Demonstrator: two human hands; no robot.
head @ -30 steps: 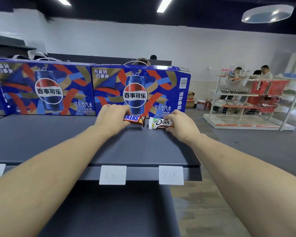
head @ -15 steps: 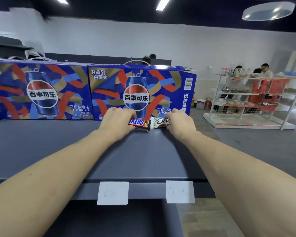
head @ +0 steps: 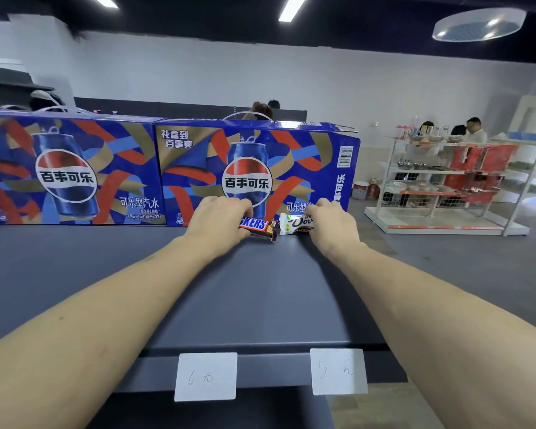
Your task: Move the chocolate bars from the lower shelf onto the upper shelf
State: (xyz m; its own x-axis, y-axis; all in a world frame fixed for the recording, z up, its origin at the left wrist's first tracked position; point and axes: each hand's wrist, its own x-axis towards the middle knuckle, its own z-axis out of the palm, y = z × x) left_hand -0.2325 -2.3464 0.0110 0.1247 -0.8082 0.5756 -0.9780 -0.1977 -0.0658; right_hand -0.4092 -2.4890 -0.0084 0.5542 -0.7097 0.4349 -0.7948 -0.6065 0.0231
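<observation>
Placement step, near its end: both bars already sit at the back of the upper shelf [head: 198,298], close to its right-hand end, right up against the front face of the right-hand Pepsi carton [head: 260,168]. Left hand [head: 218,219] grips the Snickers bar [head: 259,226], fingers curled over its left part, only the right end of the wrapper showing. Right hand [head: 331,222] grips the Dove bar [head: 294,224], fingers wrapped round its right part, white left end sticking out. Bars lie end to end, nearly touching, Snickers tilted a bit toward the shelf's front edge, Dove roughly level. Can't tell for sure whether either bar is fully down on the shelf or a hair above it; looks like contact. Second Pepsi carton [head: 68,171] stands left of the first, along the same back line. Two white price tags hang on the shelf's front lip, 6 yuan tag [head: 205,376] and 5 yuan tag [head: 338,371]; the bars sit roughly behind them. Lower shelf [head: 217,413] is only partly visible under the lip; nothing can be read on it. My judgement: next move calls for letting go of both wrappers without dragging them, maybe straightening the Snickers, then pulling both arms back over the front edge and looking down for any remaining bars.
</observation>
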